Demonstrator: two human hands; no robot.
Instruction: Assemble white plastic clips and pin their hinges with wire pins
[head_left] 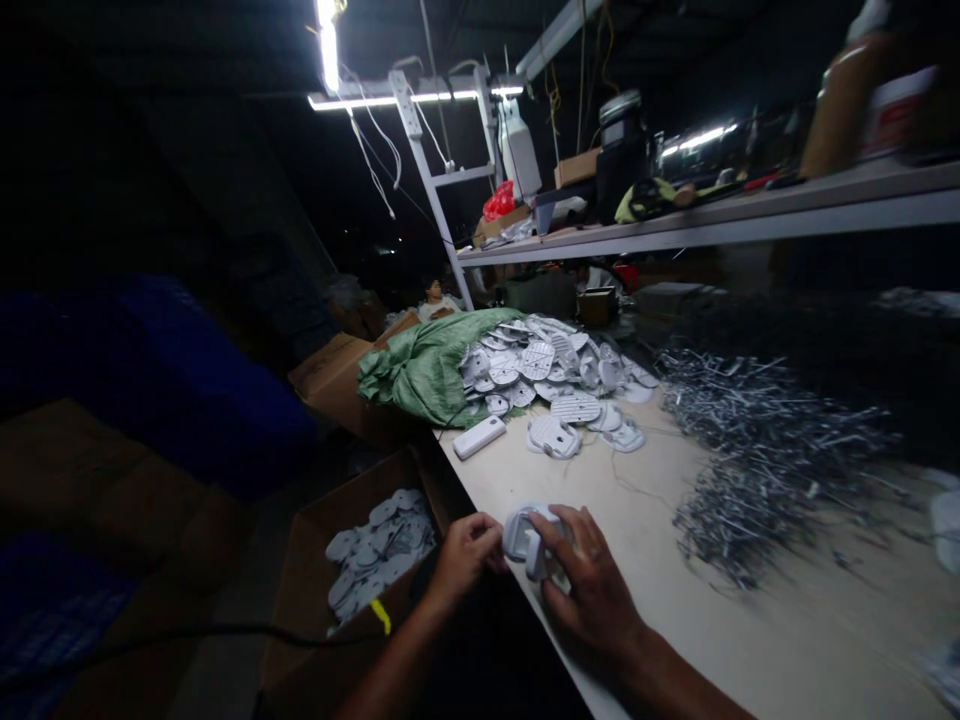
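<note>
The white plastic part (516, 537) was at the edge of the worktop (667, 610), within the fingers of the right hand (596, 590), which gripped it. Just left of it, the left hand (463, 556) was pinched narrow; whether on anything, I could not tell.

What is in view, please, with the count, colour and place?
Table: one, pale, centre to right
Sack: one, green, table's far left
Loose parts: many, whitish, spilling from the sack
Oblong object: one, white, near the sack
Metal rods: many, silvery, table's right side
Held part: one, white, at table edge
Cartons: at least two, brown, left of table
Boxed parts: many, whitish, in the nearer carton
Strip: one, yellow, by that carton
Blue objects: uncounted, blue, far left
Shelf: one, greyish, upper right
Shelf goods: several, mixed colours, upper right
Lamps: several, white, overhead
Person: one, light top, background
Left hand: one, bare, beside held part
Right hand: one, bare, around held part
</note>
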